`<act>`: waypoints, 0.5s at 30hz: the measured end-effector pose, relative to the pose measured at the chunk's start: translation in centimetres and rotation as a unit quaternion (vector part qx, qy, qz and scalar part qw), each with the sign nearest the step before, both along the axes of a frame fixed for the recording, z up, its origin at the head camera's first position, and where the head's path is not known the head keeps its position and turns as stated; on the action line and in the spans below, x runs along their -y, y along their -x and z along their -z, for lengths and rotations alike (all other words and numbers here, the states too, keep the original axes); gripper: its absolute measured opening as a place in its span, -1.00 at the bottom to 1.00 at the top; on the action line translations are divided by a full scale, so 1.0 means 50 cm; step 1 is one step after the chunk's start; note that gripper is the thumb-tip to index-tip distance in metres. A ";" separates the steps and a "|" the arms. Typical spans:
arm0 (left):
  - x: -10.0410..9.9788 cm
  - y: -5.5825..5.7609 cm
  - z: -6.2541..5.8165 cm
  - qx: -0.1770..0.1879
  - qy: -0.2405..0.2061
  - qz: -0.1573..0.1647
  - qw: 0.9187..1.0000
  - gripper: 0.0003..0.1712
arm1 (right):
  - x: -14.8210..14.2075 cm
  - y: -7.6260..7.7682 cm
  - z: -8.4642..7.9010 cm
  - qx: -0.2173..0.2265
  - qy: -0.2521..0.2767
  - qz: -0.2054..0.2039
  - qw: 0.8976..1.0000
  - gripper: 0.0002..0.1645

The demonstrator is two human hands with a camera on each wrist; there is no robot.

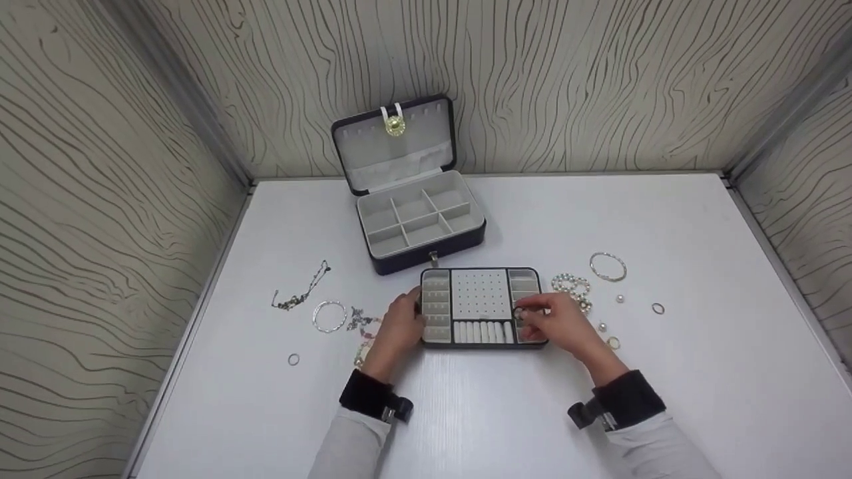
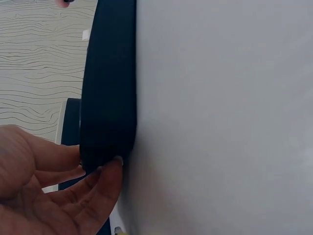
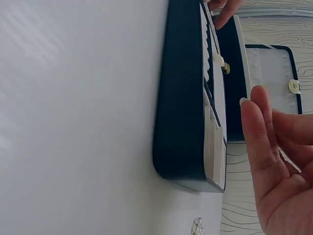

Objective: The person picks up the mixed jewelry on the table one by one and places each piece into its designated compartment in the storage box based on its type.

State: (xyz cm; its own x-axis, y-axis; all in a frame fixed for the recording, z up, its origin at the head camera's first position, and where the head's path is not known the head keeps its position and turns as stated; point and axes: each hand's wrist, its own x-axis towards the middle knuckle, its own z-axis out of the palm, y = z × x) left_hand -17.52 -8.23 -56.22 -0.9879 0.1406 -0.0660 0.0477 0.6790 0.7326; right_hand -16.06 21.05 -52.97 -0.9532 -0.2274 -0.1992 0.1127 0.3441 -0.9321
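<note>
A dark blue jewelry tray with small side compartments, a pierced earring board and white ring rolls lies on the table. My left hand grips the tray's left end, thumb and fingers around its edge in the left wrist view. Over the tray's right column of compartments, my right hand pinches a small shiny piece between thumb and index finger. Its kind is too small to tell, and the right wrist view hides it behind the fingers.
Behind the tray stands an open jewelry box with divided compartments. A bracelet, chain and ring lie left. On the right are a pearl necklace, a bangle, rings and pearl earrings. Walls enclose the table's back and sides.
</note>
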 end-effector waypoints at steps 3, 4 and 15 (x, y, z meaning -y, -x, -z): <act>-0.001 -0.003 -0.001 -0.002 -0.005 -0.002 1.000 -0.35 | 0.012 -0.003 0.008 0.010 -0.001 -0.009 1.000 -0.64; -0.001 -0.004 0.000 -0.002 -0.005 -0.001 1.000 -0.36 | 0.015 -0.004 0.011 0.014 0.000 -0.009 1.000 -0.64; 0.001 -0.006 0.001 -0.017 -0.009 0.001 1.000 -0.41 | 0.033 -0.008 0.026 -0.011 -0.037 -0.038 0.999 -0.73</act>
State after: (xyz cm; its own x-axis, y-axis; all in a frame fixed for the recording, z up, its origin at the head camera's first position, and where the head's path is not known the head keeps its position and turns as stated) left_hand -17.23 -8.28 -56.26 -0.9892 0.1434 -0.0289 0.0747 0.6649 0.7432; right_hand -15.64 19.41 -54.28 -0.9382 -0.2837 -0.1980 0.0643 0.4194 -0.9055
